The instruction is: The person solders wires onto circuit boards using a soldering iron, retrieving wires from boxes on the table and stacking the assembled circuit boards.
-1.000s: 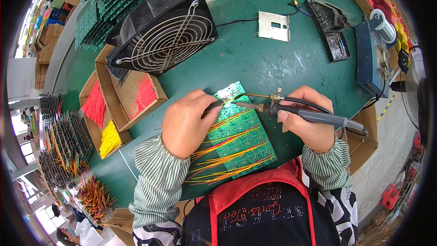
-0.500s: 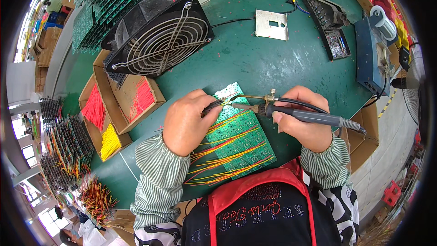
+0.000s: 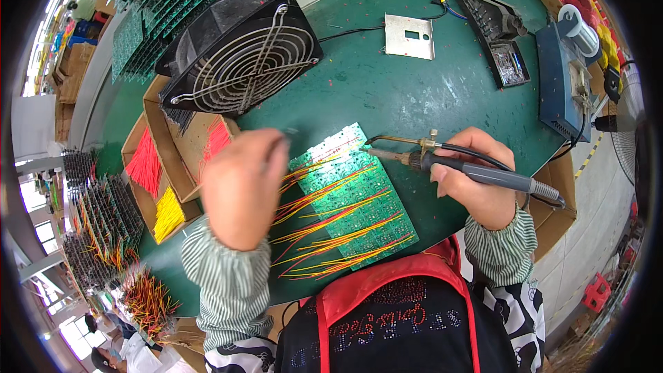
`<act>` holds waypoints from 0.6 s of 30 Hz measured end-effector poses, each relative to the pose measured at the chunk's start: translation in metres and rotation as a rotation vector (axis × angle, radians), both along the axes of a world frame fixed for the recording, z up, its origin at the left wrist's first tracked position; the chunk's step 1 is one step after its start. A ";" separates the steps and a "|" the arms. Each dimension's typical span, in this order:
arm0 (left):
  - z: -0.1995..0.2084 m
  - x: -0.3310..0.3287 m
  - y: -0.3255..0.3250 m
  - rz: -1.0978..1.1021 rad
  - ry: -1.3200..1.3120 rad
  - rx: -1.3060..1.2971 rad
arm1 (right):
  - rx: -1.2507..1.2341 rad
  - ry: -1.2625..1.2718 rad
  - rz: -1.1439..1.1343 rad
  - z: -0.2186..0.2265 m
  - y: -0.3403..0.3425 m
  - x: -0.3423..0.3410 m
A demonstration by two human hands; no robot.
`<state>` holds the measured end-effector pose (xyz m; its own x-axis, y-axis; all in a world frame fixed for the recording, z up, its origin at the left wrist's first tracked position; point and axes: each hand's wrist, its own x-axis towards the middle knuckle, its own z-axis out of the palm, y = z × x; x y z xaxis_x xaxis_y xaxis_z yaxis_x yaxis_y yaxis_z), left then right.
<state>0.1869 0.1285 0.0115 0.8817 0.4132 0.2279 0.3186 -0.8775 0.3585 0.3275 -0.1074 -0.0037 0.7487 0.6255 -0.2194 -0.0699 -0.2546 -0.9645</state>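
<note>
My right hand [image 3: 480, 176] is closed round a grey-handled soldering iron [image 3: 476, 173]. A thin curved metal tube [image 3: 397, 139] is clamped above its barrel, and its tip is over the right edge of a green circuit board panel [image 3: 369, 217] near its far end. Rows of red and yellow wires [image 3: 331, 224] run out from the panel to the left. My left hand [image 3: 242, 186] is raised off the panel, beside the cardboard wire boxes. Motion smears its fingers; something dark shows at the fingertips, too blurred to make out.
A black fan [image 3: 242, 55] with a wire guard stands far left. Cardboard boxes [image 3: 190, 190] hold red wires [image 3: 143, 166] and yellow wires [image 3: 168, 214]. A metal plate [image 3: 409, 36], a black tray [image 3: 507, 62] and a blue box-shaped unit [image 3: 561, 86] with a wire spool [image 3: 580, 31] lie farther right.
My left hand has left the panel's far end, where it held dark wires, and moved left toward the boxes. The soldering iron has shifted slightly right.
</note>
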 end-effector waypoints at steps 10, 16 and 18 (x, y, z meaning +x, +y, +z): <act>-0.034 0.027 -0.019 -0.206 0.124 -0.388 | 0.038 0.022 -0.029 -0.001 -0.002 0.002; -0.036 0.029 -0.018 -0.176 0.134 -0.419 | 0.022 0.040 -0.021 -0.003 0.002 0.004; -0.036 0.029 -0.018 -0.174 0.130 -0.415 | 0.020 0.043 -0.002 -0.004 0.003 0.005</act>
<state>0.2155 0.1104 -0.0245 0.9562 0.2896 -0.0429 0.2453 -0.7125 0.6574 0.3327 -0.1046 -0.0074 0.7400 0.6287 -0.2389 -0.1118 -0.2353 -0.9655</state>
